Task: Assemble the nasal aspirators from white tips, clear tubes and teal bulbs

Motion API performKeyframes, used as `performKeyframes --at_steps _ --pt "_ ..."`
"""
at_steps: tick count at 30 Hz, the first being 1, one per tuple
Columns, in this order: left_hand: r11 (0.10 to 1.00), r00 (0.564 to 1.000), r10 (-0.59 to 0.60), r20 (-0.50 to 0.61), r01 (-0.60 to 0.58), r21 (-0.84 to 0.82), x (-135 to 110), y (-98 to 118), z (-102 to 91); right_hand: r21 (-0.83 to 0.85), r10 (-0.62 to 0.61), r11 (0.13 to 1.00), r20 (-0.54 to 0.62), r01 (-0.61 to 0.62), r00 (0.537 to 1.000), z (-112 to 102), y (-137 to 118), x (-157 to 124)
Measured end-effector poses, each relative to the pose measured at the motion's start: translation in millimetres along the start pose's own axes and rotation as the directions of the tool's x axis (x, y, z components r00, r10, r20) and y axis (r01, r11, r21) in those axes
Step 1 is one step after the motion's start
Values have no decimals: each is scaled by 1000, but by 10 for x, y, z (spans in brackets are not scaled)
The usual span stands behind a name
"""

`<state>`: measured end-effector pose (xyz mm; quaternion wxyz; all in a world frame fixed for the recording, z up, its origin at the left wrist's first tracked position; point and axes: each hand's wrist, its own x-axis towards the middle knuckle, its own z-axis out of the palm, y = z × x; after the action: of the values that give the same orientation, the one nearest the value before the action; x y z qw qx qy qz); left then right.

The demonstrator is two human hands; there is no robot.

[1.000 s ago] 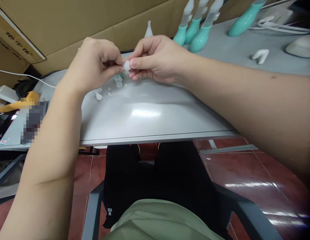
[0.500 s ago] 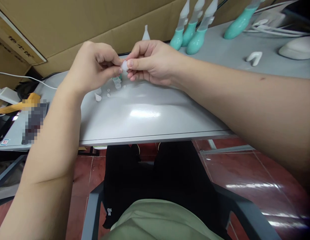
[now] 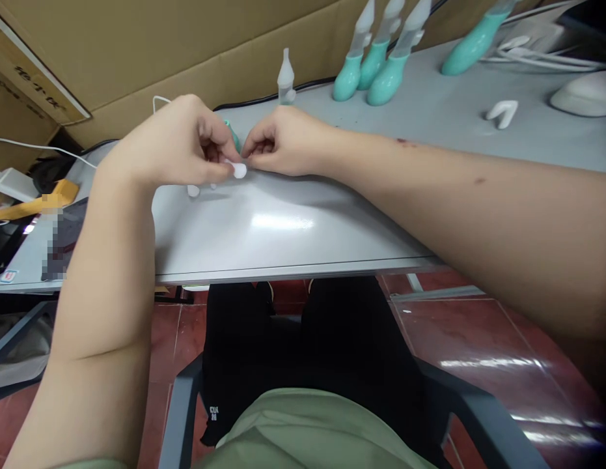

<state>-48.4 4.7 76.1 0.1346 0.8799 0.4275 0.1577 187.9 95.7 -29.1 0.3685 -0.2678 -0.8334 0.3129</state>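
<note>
— Left hand (image 3: 205,146): state?
— Grasping white tip (image 3: 239,170) between thumb and fingers, over tabletop (image 3: 293,244), just beside right hand (image 3: 283,144).
— Right hand: state?
— Fingers bunched near tabletop; cannot tell whether grasping anything.
— Hidden or cut off?
— Inner end of white tip, behind left fingers. Teal part (image 3: 233,135) and loose white piece (image 3: 193,191), both partly behind left hand. Rightmost teal-bulbed aspirator (image 3: 478,42), cut off at top.
— Orientation of white tip?
— Rounded end pointing right; long axis roughly sideways, slanting slightly toward near table edge.
</note>
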Motion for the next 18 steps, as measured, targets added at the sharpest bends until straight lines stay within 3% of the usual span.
performKeyframes --at_steps 3,7,11,15,18 --pt "996 995 -64 76 58 72 62 -14 40 -109 10 994 23 -8 1000 48 -1 3" --pt "976 976 -159 149 133 174 123 -63 56 -92 44 995 29 -41 999 58 -41 -29" --pt "982 977 -143 160 119 149 99 -93 38 -80 39 996 42 -35 998 51 -7 -20" --pt "996 998 -57 -33 59 70 53 -97 50 -111 14 994 52 -8 999 42 83 17" --pt "988 980 -37 -194 64 137 61 -109 78 -68 -6 998 59 10 998 18 149 25"
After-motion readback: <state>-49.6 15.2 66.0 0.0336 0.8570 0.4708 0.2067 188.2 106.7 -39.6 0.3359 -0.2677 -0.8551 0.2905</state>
